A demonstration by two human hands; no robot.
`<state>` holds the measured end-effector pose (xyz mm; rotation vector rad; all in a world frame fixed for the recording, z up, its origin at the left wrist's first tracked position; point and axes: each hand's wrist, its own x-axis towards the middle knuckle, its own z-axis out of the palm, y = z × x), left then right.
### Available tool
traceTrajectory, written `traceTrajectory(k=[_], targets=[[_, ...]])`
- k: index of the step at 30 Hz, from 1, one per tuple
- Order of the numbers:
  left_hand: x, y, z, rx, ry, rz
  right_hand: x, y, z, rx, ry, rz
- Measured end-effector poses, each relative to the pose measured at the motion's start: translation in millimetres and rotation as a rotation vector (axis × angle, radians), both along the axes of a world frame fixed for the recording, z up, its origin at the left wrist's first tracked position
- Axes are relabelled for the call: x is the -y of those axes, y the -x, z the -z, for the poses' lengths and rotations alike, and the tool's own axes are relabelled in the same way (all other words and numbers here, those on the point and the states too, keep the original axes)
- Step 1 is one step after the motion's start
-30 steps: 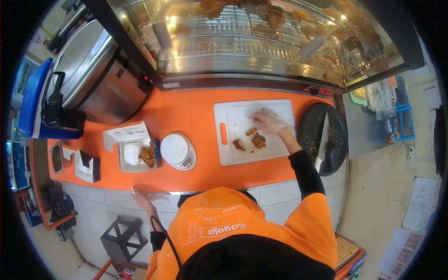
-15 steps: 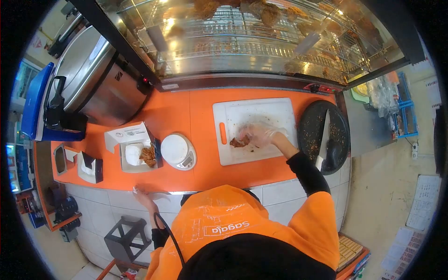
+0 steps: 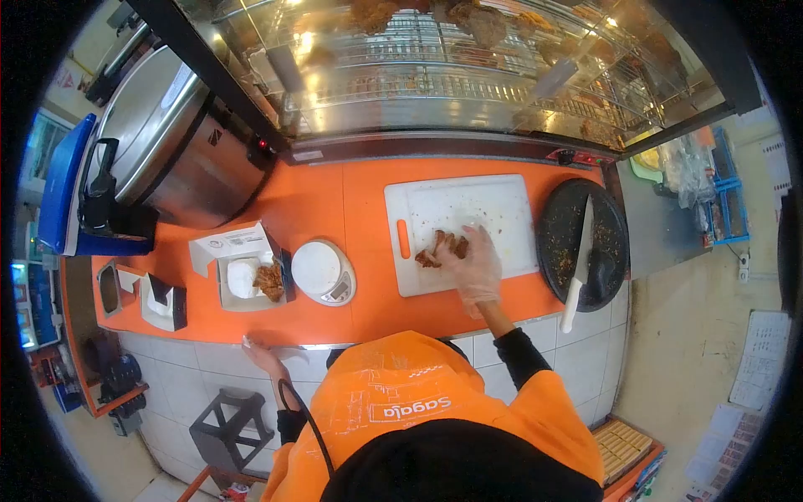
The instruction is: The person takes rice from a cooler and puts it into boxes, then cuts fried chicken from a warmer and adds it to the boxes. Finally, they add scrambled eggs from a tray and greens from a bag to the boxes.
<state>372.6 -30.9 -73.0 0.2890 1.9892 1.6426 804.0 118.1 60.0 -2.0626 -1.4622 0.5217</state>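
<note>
My right hand [image 3: 475,266], in a clear plastic glove, is on the white cutting board [image 3: 514,201]. Its fingers curl around cut pieces of fried chicken [image 3: 441,245] near the board's lower left. Down at the counter's front edge is my left hand [image 3: 264,357], with something whitish at its fingertips; its fingers are too small to make out. Just above that hand stands an unlidded white box [image 3: 224,297] holding white rice [image 3: 242,277] and a piece of fried chicken [image 3: 269,282]. A white kitchen scale [image 3: 316,266] sits between box and board.
On the right, a knife [image 3: 581,251] lies across a round black board [image 3: 606,222] with crumbs. A smaller box [image 3: 163,305] and a large metal rice cooker [image 3: 196,159] are at the left. A glass display warmer [image 3: 418,109] with fried chicken spans the back.
My right hand has drawn back toward me and turned, uncovering more chicken pieces on the board. The view has shifted slightly; my left hand stays at the counter edge.
</note>
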Motion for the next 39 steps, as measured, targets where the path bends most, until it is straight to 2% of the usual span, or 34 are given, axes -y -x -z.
traceTrajectory(k=[3,6,9,10,11,13,17,19,21,22,24,25,26,27,28,30,31,32,33,35,37,38,39], targets=[[-1.8,-1.3,1.5,-0.015,-0.009,-0.007,-1.0,15.5,15.3,0.286,0.015,-0.19],[0.3,6.0,6.4,-0.02,0.047,-0.009,-5.5,23.5,40.8,0.389,-0.075,-0.273],[3.4,0.4,-5.8,0.028,0.049,-0.079,-8.6,16.6,59.9,0.439,-0.188,-0.43],[7.8,9.5,3.4,0.021,0.049,-0.111,-12.3,14.4,63.0,0.441,-0.172,-0.518],[15.0,9.8,13.7,-0.104,-0.028,-0.092,-14.8,11.6,65.1,0.443,-0.154,-0.605],[8.9,7.9,-23.1,0.074,0.032,-0.143,-19.6,7.8,54.6,0.392,-0.358,-0.728],[12.9,26.6,-47.2,-0.023,-0.021,-0.11,-36.5,0.8,77.8,0.468,-0.339,-0.596],[15.7,49.9,-57.6,-0.098,-0.027,-0.107,-43.9,10.3,60.5,0.334,-0.261,-0.318],[18.0,84.1,-66.7,-0.149,-0.055,-0.139,-57.3,32.2,41.6,0.003,-0.162,0.036],[21.0,111.9,-68.8,-0.2,-0.09,-0.132,-58.4,57.5,25.2,-0.308,-0.177,0.034],[20.1,176.4,-80.3,-0.322,0.002,-0.156,-54.5,121.0,-12.9,-0.934,-0.185,0.023],[15.3,210.4,-87.3,-0.377,0.05,-0.164,-46.5,174.3,-48.1,-1.02,-0.146,-0.052],[7.5,247.0,-87.8,-0.576,0.025,-0.169,-35.1,234.7,-76.0,-1.1,-0.108,-0.119],[-3.6,284.4,-86.1,-0.771,0.0,-0.165,-26.3,280.8,-71.4,-1.174,-0.097,-0.305],[-13.6,318.3,-85.2,-0.831,0.058,-0.09,-15.9,323.3,-66.3,-1.236,-0.083,-0.486],[-37.9,371.9,-77.8,-0.896,0.163,0.07,3.1,422.5,-85.1,-1.413,0.299,-0.536],[-48.1,391.2,-72.5,-0.904,0.212,0.153,4.1,468.1,-72.8,-1.672,0.377,-0.797],[-57.7,406.1,-69.0,-0.855,0.263,0.246,10.4,513.3,-88.7,-1.437,0.342,-0.996],[-67.9,417.6,-66.6,-0.806,0.311,0.343,14.9,561.9,-64.4,-1.159,0.275,-1.086],[-76.5,437.9,-49.0,-0.736,0.325,0.487,3.2,627.3,-60.5,-0.394,0.109,-1.414],[-81.5,458.0,-16.1,-0.697,0.258,0.581,-8.3,666.3,-38.5,0.07,0.076,-1.523],[-81.7,455.7,-20.4,-0.685,0.329,0.566,-12.2,680.1,-26.5,0.306,0.065,-1.55],[-80.3,454.9,-20.9,-0.674,0.31,0.562,-13.2,684.2,-13.9,0.363,0.02,-1.563]])
